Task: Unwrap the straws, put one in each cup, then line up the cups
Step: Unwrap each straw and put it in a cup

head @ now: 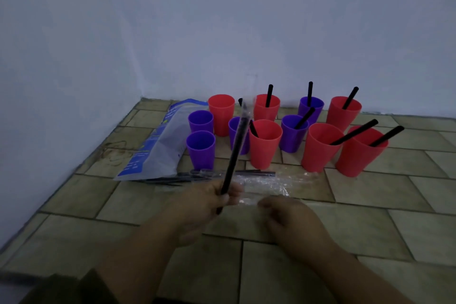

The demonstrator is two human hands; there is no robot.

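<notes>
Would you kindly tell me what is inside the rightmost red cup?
The red cup holds one black straw leaning right; the straw's lower end and the cup's bottom are hidden.

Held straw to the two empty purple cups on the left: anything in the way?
Nothing visible stands between the straw in the left hand and the near purple cup. Clear wrapper sleeves the straw's upper end.

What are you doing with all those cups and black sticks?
A person is putting straws into cups on the tiled floor. The left hand holds a black straw, its top end inside a clear wrapper. The right hand is by the loose wrappers. At least seven cups hold a straw. The left red cup and two purple cups beside it have none.
</notes>
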